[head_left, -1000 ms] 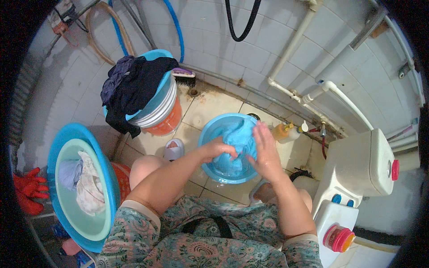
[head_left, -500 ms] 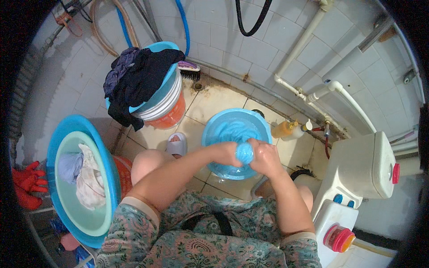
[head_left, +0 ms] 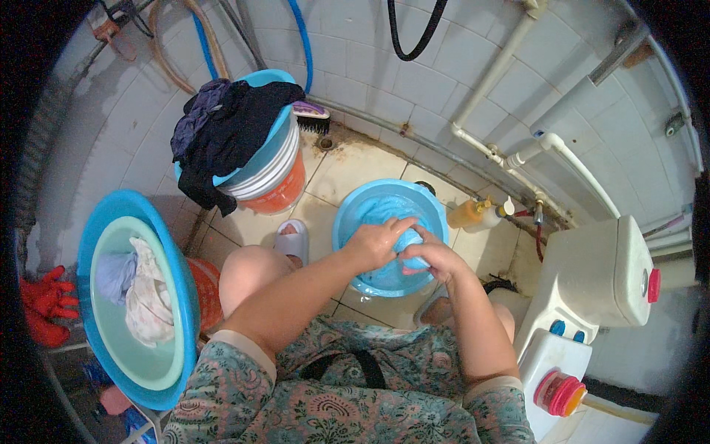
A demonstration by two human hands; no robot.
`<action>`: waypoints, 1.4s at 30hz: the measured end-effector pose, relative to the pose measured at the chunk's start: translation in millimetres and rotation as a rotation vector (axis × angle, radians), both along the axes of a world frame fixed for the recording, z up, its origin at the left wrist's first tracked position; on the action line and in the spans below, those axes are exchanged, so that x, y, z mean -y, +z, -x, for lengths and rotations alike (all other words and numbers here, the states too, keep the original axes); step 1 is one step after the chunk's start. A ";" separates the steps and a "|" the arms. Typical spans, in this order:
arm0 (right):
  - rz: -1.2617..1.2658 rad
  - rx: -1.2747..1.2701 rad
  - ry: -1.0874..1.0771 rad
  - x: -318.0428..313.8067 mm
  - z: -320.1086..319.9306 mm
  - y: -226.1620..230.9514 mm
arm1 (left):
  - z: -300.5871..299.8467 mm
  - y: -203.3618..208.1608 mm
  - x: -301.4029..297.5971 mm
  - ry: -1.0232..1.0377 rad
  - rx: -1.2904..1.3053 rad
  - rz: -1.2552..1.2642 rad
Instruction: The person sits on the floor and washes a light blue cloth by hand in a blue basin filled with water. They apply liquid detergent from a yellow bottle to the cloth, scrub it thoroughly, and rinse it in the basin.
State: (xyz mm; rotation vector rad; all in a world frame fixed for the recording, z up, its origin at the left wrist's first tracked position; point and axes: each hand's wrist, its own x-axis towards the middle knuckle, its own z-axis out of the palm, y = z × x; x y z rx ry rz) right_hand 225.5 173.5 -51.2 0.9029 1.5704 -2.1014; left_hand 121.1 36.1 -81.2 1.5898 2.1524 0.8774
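A blue basin (head_left: 342, 214) stands on the tiled floor between my feet, with water in it. Wet light-blue cloth (head_left: 408, 243) is bunched up between my two hands above the basin, and the rest of it seems to lie in the water. My left hand (head_left: 379, 241) holds the bunch from the left, its fingers reaching over the top. From the right, my right hand (head_left: 433, 257) has thumb and fingers around the same bunch. What lies under the palms is hidden.
Dark clothes (head_left: 240, 122) overhang a blue tub on an orange-and-white bucket (head_left: 277, 189). At left, a pale green basin (head_left: 177, 355) with laundry sits inside a larger blue one (head_left: 89, 259). Bottles (head_left: 466, 214), a brush (head_left: 312, 118) and a toilet (head_left: 592, 274) stand around.
Both hands have shifted their hold on the blue cloth. The fingers, wrapped tightly before, are now more spread, and the bunch has turned and moved slightly.
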 end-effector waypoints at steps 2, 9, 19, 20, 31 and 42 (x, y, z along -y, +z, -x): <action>-0.086 -0.058 -0.030 -1.2 0.4 5.3 | 1.2 -8.8 -2.0 0.089 0.067 0.033; -1.236 -0.648 0.209 9.8 -12.1 22.1 | 18.4 -8.4 4.9 0.147 0.780 -0.056; -1.846 -1.014 0.330 26.5 -6.7 28.0 | 23.3 0.2 9.3 0.035 1.281 0.306; -1.771 -0.912 0.385 27.7 -6.7 30.0 | 24.5 -0.9 8.7 -0.031 1.219 0.362; -1.360 -0.148 0.518 20.4 -8.4 -6.6 | -2.3 -9.2 -0.9 -0.066 0.309 0.354; -0.553 0.009 0.234 17.1 -13.4 -44.1 | -6.8 2.1 -0.2 -0.059 -0.058 0.314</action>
